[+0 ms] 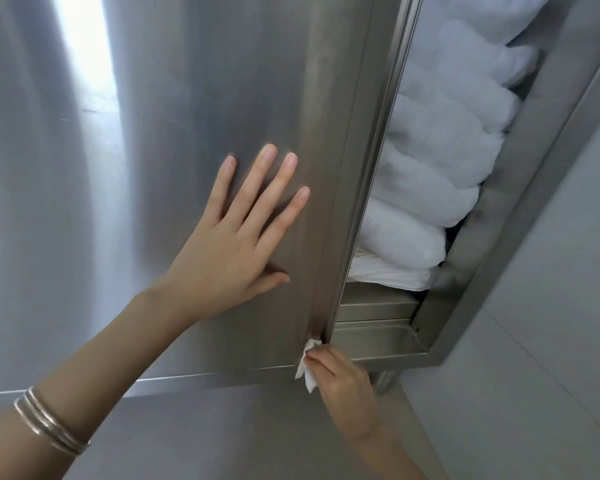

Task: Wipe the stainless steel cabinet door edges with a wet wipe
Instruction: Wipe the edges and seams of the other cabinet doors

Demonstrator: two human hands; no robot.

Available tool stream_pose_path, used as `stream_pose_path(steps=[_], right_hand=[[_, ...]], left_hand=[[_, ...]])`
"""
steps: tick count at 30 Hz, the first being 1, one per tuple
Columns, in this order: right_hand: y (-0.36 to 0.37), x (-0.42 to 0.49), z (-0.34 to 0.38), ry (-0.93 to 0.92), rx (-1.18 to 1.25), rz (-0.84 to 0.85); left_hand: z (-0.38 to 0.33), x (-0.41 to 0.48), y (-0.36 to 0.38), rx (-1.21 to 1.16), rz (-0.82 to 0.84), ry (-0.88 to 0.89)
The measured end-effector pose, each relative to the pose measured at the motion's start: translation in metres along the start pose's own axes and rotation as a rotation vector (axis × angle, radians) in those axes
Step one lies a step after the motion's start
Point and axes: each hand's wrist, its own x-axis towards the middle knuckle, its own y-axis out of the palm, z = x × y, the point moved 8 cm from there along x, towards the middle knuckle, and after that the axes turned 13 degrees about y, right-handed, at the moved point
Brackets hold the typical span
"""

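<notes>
Bangled left hand [232, 247] flat on cabinet door [187, 98], fingers [257, 188] spread, right hand [343, 386] pinching wet wipe [305, 370]

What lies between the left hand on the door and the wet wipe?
Head view: only bare steel of the cabinet door lies between the left hand and the wet wipe, which the right hand pinches.
</notes>
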Motion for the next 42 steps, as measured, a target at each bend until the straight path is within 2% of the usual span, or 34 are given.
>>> stream_pose_path(steps=[2,5,8,11,13,15,19,23,28,42], right_hand=[[-0.006,0.006,0.001,0.022,-0.017,-0.015],[-0.040,0.028,0.002,0.043,0.049,-0.228],[-0.052,0.037,-0.001,-0.018,0.035,-0.290],[-0.030,0.020,0.000,-0.039,-0.022,-0.154],[-0.014,0.010,0.003,0.017,-0.012,-0.002],[-0.016,0.011,0.001,0.094,0.055,0.046],[-0.070,0.023,-0.026,0.308,0.300,-0.030],[-0.132,0.028,-0.055,0.431,0.327,-0.071],[-0.172,0.029,-0.072,0.451,0.237,-0.133],[-0.197,0.026,-0.100,0.510,0.211,-0.246]], left_hand=[[0.000,0.000,0.000,-0.006,-0.001,-0.004],[0.000,0.001,0.000,-0.006,-0.005,-0.009],[-0.001,0.001,0.000,-0.009,-0.005,-0.006],[-0.001,0.002,-0.001,-0.002,0.001,-0.014],[-0.001,0.002,-0.001,0.002,0.004,-0.011],[-0.002,0.004,-0.002,0.008,0.011,-0.009],[-0.001,0.004,0.000,0.016,0.014,-0.014],[-0.004,0.008,0.002,0.043,-0.004,-0.018],[-0.013,0.020,0.006,0.047,0.003,-0.027],[-0.075,0.099,0.026,0.084,0.084,-0.003]])
